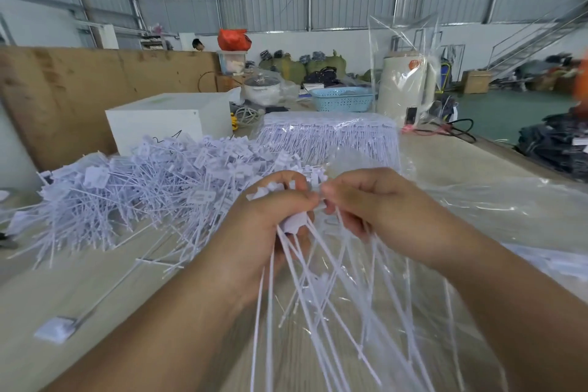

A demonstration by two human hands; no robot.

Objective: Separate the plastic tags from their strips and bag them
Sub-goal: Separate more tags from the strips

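Head view: your left hand (pixel 270 216) is curled tight round a bunch of tag heads, their long thin tails (pixel 321 305) hanging down toward you. Your right hand (pixel 366 200) pinches at the top of that same bunch, fingertips right against the left's; looks like you're mid-separation on one tag, tho blur hides the exact piece.

Progress, as a guess: well underway, not near done. A big loose heap of white tags (pixel 133 188) lies on the desk (pixel 95 289) to your left, prob. already pulled apart, none bagged that I can see. One stray tag (pixel 55 329) sits alone near the desk's front-left. Behind the hands, a packed block of tags still on strips (pixel 327 137) in clear wrap waits untouched. Clear plastic bag sheeting (pixel 477 210) spreads under and right of your hands; whether anything's inside, can't tell. An upright clear bag (pixel 404 51) stands further back.
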